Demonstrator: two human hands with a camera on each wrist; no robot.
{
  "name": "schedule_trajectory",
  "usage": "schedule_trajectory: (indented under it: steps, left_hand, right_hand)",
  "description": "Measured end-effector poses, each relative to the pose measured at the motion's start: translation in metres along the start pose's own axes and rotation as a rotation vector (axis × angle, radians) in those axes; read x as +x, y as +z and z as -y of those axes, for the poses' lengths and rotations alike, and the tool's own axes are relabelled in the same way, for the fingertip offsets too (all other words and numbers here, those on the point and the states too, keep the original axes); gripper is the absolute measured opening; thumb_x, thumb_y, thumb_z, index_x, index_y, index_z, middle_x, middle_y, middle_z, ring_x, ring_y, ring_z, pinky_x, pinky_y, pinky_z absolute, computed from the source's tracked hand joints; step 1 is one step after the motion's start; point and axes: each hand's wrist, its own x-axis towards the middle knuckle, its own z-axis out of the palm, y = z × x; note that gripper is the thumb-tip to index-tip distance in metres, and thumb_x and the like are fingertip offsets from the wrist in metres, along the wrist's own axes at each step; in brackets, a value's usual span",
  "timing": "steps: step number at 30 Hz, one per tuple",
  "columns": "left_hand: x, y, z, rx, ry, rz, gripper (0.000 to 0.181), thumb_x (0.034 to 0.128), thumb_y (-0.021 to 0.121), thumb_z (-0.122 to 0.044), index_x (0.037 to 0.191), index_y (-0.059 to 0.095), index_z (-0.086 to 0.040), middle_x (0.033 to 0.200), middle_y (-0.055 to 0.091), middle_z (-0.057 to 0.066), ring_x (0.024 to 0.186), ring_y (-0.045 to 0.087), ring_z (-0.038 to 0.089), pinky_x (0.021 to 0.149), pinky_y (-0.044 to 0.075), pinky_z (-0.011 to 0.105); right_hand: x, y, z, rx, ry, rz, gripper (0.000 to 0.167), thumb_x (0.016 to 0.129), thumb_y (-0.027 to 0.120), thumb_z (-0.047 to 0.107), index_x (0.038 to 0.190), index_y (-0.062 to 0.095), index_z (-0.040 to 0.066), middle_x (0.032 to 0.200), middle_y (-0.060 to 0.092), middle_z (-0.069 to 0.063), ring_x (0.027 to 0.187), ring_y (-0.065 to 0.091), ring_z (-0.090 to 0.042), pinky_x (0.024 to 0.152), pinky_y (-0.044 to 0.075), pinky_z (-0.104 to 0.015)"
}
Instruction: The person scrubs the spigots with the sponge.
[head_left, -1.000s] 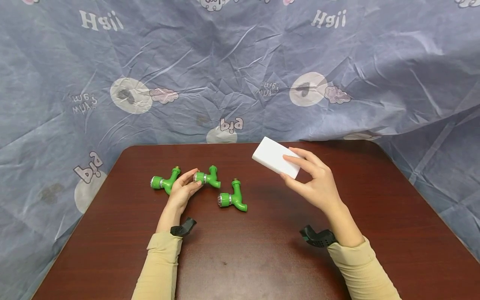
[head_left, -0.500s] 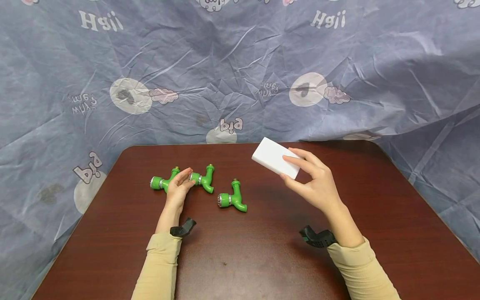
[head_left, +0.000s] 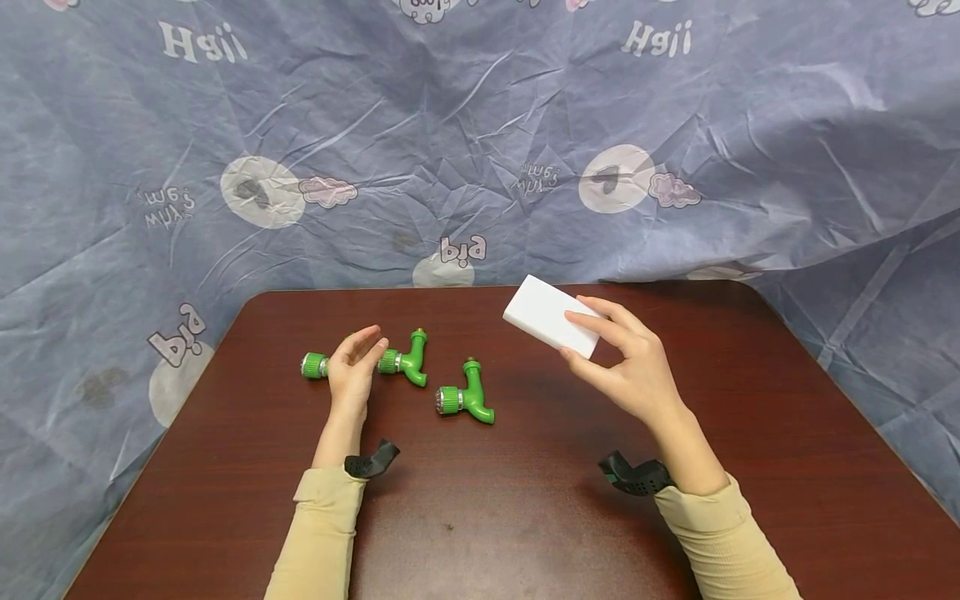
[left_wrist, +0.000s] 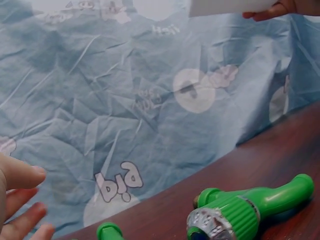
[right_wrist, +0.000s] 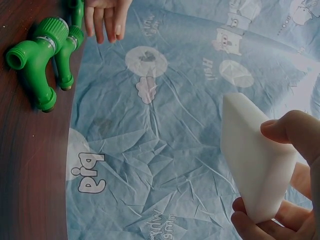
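- A green plastic tap with a ridged knob (head_left: 313,366) lies on the red-brown wooden table (head_left: 525,517).
- The left hand (head_left: 352,375) is loose and holds nothing; I can't tell if it touches a tap.
- The middle green tap (head_left: 410,362) and right green tap (head_left: 472,398) could slide if bumped.
- A white box-shaped block (head_left: 551,312) is up high, pinched by the right hand (head_left: 637,367); it could fall if the pinch slips.
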Motion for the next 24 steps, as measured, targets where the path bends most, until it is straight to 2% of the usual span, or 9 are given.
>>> schedule_trajectory:
  steps: [2, 6, 11, 17, 20, 24]
  left_hand:
    - [-0.002, 0.003, -0.001, -0.024, 0.001, 0.039, 0.036, 0.0857, 0.067, -0.003, 0.119, 0.058, 0.005, 0.111, 0.062, 0.009, 0.102, 0.059, 0.015, 0.084, 0.05, 0.024]
    - [-0.005, 0.006, 0.001, -0.012, -0.046, 0.168, 0.035, 0.0866, 0.066, -0.004, 0.119, 0.058, 0.006, 0.103, 0.065, 0.007, 0.089, 0.063, 0.013, 0.079, 0.054, 0.031]
    - [-0.009, 0.009, 0.008, 0.037, -0.08, 0.31, 0.039, 0.0869, 0.068, -0.009, 0.12, 0.056, 0.009, 0.099, 0.065, 0.009, 0.086, 0.066, 0.017, 0.08, 0.054, 0.039]
    - [-0.012, 0.014, 0.016, 0.041, -0.102, 0.42, 0.043, 0.0851, 0.069, -0.008, 0.121, 0.055, 0.011, 0.112, 0.061, 0.023, 0.09, 0.067, 0.016, 0.081, 0.054, 0.041]
    - [-0.013, 0.014, 0.019, 0.054, -0.124, 0.514, 0.047, 0.0829, 0.07, -0.004, 0.123, 0.053, 0.013, 0.119, 0.055, 0.03, 0.094, 0.066, 0.016, 0.082, 0.053, 0.038]
    - [-0.014, 0.014, 0.021, 0.124, -0.143, 0.639, 0.051, 0.0789, 0.073, -0.002, 0.123, 0.052, 0.013, 0.123, 0.054, 0.03, 0.101, 0.064, 0.022, 0.084, 0.052, 0.033]
  right_hand:
    - [0.0, 0.0, 0.0, 0.001, 0.0, -0.001, 0.043, 0.063, 0.08, 0.002, 0.104, 0.072, 0.009, 0.116, 0.062, -0.01, 0.1, 0.059, -0.027, 0.085, 0.04, -0.015]
    - [0.0, 0.0, 0.0, 0.0, 0.0, -0.001, 0.043, 0.063, 0.08, 0.001, 0.104, 0.072, 0.009, 0.116, 0.062, -0.01, 0.1, 0.059, -0.027, 0.085, 0.04, -0.014]
    - [0.0, 0.0, 0.0, 0.001, -0.005, 0.001, 0.042, 0.063, 0.079, 0.001, 0.104, 0.072, 0.009, 0.116, 0.062, -0.011, 0.101, 0.059, -0.027, 0.086, 0.04, -0.014]
    - [0.0, 0.0, 0.0, -0.003, -0.003, -0.002, 0.042, 0.063, 0.079, 0.001, 0.104, 0.072, 0.009, 0.116, 0.062, -0.01, 0.101, 0.059, -0.027, 0.086, 0.04, -0.015]
    - [0.0, 0.0, -0.001, -0.005, 0.0, 0.0, 0.042, 0.063, 0.079, 0.002, 0.104, 0.072, 0.009, 0.116, 0.062, -0.01, 0.101, 0.059, -0.027, 0.086, 0.04, -0.015]
    - [-0.001, 0.0, -0.001, -0.007, 0.002, 0.004, 0.042, 0.064, 0.079, 0.002, 0.105, 0.072, 0.009, 0.116, 0.062, -0.01, 0.101, 0.059, -0.027, 0.086, 0.04, -0.015]
